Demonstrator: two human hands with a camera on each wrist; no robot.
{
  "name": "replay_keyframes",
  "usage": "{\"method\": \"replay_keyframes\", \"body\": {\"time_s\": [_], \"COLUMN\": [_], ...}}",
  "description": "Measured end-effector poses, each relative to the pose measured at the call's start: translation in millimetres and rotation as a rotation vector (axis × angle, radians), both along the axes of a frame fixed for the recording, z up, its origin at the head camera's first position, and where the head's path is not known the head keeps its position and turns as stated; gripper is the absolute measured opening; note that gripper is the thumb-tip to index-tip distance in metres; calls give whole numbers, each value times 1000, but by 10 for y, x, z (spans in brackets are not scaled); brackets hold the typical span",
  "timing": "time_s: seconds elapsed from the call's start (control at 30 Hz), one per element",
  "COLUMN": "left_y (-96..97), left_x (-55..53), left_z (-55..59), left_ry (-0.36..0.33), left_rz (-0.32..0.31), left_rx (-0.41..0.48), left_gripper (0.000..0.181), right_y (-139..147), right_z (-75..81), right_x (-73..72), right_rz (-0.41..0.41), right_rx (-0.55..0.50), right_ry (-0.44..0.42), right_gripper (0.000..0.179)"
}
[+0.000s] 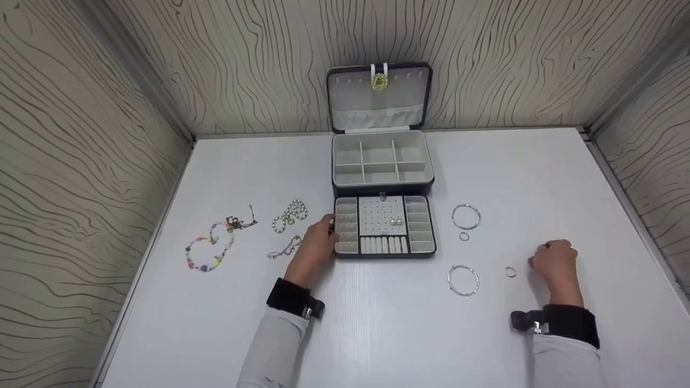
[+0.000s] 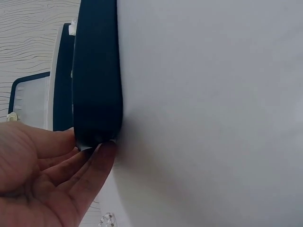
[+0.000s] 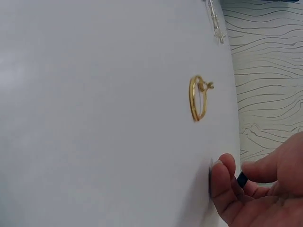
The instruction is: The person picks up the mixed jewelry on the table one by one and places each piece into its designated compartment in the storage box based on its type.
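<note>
A dark-rimmed jewelry tray with light compartments lies in front of an open jewelry box. My left hand grips the tray's left end. In the left wrist view, the thumb lies against one edge of the tray and the fingers against another. Two pearl earrings sit on the tray's perforated panel. My right hand rests at the right of the table, fingers curled. Between its thumb and fingers is a small dark object, its kind unclear. Nearest to that hand lies a gold-coloured ring.
Two silver bangles and a small ring lie right of the tray. Left are a pearl bracelet, a silver bracelet, a colourful bead necklace and a dark tangled chain. Patterned walls border the table.
</note>
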State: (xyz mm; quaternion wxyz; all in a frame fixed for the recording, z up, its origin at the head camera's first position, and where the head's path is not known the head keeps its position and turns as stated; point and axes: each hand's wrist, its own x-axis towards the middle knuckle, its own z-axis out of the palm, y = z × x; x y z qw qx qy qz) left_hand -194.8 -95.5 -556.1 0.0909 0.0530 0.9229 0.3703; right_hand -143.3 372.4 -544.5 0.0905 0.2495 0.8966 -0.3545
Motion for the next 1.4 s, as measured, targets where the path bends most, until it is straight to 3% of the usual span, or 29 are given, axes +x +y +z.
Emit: {"method": "replay_keyframes", "body": {"time_s": [0.1,0.27,0.53,0.73,1.0,1.27,1.4], "left_y": [1,4,6,-6,-13,-6,-4], "left_x": [11,34,41,18,16,17,20], "left_z": [6,-6,-18,-1,2,-6,-5], "left_ry": [-4,10,-7,7,31,21,-3], "left_rz": [5,-2,10,6,2,4,14], "left_rx": [7,13,4,17,23,21,17], "left_gripper": [47,47,48,47,45,46,47], "right_y": [-125,-426,-1042,-1447,-1871,-2017,-2025], "right_z": [44,147,275,242,65,-93,-112], "right_x": [-17,-64,-148,-186,-243,-269,-262], "right_rz": [-39,-28,79,220,327,481,526], "right_rx": [-82,-223,-461,-426,-541,-307,-265], "right_ry": [57,187,319,320,328,381,405], "right_gripper": [49,47,40,32,28,21,22]}}
